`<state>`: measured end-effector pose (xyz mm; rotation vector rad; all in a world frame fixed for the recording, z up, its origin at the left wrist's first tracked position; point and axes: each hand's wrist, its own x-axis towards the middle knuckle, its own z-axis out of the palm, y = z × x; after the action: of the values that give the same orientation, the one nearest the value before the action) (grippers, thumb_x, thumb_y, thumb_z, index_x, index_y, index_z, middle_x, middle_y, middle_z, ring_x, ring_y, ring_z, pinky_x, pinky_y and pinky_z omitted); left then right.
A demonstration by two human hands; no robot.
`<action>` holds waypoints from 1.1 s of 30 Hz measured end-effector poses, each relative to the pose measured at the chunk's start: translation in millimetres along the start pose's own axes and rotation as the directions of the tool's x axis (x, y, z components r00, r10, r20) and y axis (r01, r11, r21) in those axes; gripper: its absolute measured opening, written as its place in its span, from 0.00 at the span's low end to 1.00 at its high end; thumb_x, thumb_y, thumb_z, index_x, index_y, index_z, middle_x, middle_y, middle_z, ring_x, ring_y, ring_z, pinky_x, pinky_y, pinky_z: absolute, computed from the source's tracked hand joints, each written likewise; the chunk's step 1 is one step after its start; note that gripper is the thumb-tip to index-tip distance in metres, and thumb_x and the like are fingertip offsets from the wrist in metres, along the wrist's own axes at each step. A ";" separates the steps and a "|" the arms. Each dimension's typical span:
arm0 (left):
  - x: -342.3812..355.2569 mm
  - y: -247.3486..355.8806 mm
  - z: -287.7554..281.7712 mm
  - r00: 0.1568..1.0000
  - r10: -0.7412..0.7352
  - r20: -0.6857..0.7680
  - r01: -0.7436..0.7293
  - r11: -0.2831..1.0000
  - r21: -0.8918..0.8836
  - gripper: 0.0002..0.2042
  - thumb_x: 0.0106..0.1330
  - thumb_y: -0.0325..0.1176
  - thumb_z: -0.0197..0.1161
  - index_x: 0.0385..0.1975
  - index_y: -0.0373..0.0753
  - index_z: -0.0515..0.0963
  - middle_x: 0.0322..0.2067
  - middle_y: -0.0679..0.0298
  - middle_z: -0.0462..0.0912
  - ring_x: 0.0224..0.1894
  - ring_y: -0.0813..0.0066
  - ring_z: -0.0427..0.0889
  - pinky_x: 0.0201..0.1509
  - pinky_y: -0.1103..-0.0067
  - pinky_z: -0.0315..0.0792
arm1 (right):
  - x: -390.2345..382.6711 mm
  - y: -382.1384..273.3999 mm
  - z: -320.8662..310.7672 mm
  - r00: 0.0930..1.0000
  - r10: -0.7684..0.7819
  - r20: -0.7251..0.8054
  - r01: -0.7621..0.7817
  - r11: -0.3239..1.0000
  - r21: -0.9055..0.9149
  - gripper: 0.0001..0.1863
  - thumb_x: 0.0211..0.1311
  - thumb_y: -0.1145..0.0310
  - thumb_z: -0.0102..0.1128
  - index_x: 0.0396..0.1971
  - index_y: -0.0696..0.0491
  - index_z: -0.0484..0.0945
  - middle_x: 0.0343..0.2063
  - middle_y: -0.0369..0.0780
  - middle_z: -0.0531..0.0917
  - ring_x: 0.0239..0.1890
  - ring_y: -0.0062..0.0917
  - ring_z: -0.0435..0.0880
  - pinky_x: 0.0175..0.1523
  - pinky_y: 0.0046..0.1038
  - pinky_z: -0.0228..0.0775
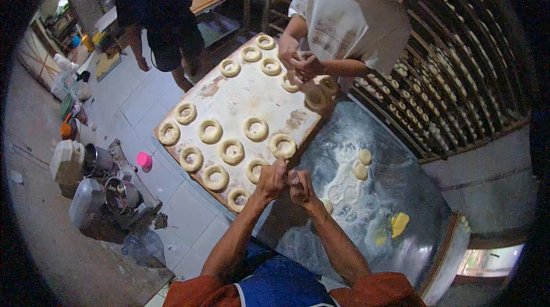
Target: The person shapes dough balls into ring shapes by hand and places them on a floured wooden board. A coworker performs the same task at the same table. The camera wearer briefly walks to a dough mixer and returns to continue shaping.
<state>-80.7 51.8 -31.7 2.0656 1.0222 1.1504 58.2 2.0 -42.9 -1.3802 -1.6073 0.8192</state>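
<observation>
- The left hand (272, 180) is at the near edge of a pale, flour-dusted rectangular board (246, 98), fingers curled in; whether anything is pinched in it cannot be told.
- The right hand (302, 187) is just beside it, its fingers also bent and thumb raised; its grip is likewise too unclear to tell.
- A pale, round dough ring with a hollow centre (275, 149) lies on the board just beyond the left hand; another dough ring (250, 169) is partly covered by that hand.
- More such rings are spread over the near half of the board, with others around its far corner.
- To the right stands a dark, shiny metal counter (395, 175) with a white patch of flour (346, 192).
- Two flat, pale dough rounds (360, 171) touch or nearly touch on it; another round (327, 206) shows beside the right forearm.
- A soft yellow lump (400, 224) lies farther right on the counter.
- Across the board, a co-worker in a light shirt (338, 20) has both hands close together above the far corner.
</observation>
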 end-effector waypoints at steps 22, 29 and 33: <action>134.2 -187.7 -158.9 0.960 -0.277 0.045 0.253 0.925 0.284 0.11 0.56 0.35 0.65 0.34 0.36 0.77 0.29 0.56 0.77 0.33 0.61 0.78 0.37 0.70 0.71 | 113.0 -107.9 44.6 0.960 0.279 -0.019 -0.278 0.946 -0.168 0.29 0.48 0.68 0.66 0.52 0.58 0.70 0.37 0.50 0.79 0.40 0.44 0.79 0.48 0.39 0.71; 126.0 -126.6 -139.3 0.861 -0.478 -0.176 0.470 0.878 -0.088 0.09 0.60 0.30 0.63 0.38 0.35 0.76 0.34 0.58 0.77 0.38 0.71 0.77 0.39 0.74 0.71 | -66.5 -75.5 -71.1 0.661 0.647 -0.381 -0.746 0.623 -0.236 0.20 0.55 0.69 0.60 0.50 0.51 0.74 0.40 0.48 0.78 0.41 0.39 0.78 0.47 0.35 0.71; 115.2 -68.6 -100.6 0.958 -0.094 -0.272 0.170 0.947 0.273 0.13 0.59 0.31 0.63 0.41 0.34 0.75 0.37 0.55 0.76 0.43 0.60 0.76 0.49 0.69 0.68 | -102.6 -71.0 -101.7 0.835 0.466 -0.294 -0.540 0.591 -0.599 0.17 0.58 0.69 0.57 0.49 0.48 0.76 0.41 0.47 0.75 0.46 0.40 0.73 0.50 0.38 0.67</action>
<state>-153.0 195.4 15.9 2.0634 1.5159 1.2825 123.0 -116.0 45.2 -2.4455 -1.4850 0.4513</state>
